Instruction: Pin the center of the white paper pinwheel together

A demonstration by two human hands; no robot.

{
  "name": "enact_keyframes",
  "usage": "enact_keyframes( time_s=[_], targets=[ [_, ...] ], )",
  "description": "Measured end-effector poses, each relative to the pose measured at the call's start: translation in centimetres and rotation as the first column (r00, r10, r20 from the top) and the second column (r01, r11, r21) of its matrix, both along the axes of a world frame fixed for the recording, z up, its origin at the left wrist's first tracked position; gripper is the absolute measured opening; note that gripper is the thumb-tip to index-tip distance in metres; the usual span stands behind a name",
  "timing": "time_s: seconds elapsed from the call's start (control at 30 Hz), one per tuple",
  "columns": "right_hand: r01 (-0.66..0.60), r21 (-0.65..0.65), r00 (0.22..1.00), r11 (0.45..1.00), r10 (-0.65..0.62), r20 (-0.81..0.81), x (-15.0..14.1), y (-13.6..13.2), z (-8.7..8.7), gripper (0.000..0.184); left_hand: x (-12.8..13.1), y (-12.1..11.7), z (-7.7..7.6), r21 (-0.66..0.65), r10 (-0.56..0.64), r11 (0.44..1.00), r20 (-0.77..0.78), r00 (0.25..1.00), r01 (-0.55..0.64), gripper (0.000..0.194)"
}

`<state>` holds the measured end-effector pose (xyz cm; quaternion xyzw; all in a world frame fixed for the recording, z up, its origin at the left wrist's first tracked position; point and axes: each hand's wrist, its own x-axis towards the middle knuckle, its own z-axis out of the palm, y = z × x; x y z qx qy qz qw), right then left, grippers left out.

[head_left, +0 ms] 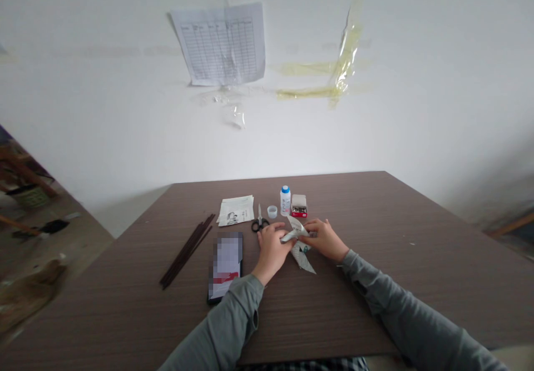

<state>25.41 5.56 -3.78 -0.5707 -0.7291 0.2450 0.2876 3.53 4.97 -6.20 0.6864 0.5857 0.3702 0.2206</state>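
Closed grips: left hand (271, 251) and right hand (324, 240) pinch a folded paper sheet (302, 257) between them (long axis running 11 to 5 o'clock), scissors (260, 222) at the left hand's 11 o'clock.

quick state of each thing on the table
left hand, holding the folded paper
right hand, holding the folded paper
folded paper, creased, held up off the table
scissors, closed, lying flat
white bottle, upright, blue cap on
small cap, resting on the table
box, open, metal pieces inside
phone, lying face up
dark sticks, bundled, lying flat
papers, stacked flat
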Motion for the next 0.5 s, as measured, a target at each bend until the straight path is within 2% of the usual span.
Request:
enact_keyframes(
  time_s=[0.27, 0.5],
  targets=[
    [0.024, 0.013, 0.999, 1.000, -0.025, 0.041, -0.44, -0.43, 0.64, 0.004, 0.05, -0.25, 0.25, -0.006, -0.007, 1.000, -0.019, 1.000, 0.007, 0.018],
    [-0.005, -0.019, 1.000, 1.000, 0.005, 0.006, -0.01, -0.30, 0.48, 0.015, 0.11, -0.16, 0.41, -0.031, 0.007, 0.999, -0.021, 1.000, -0.008, 0.020]
  ],
)
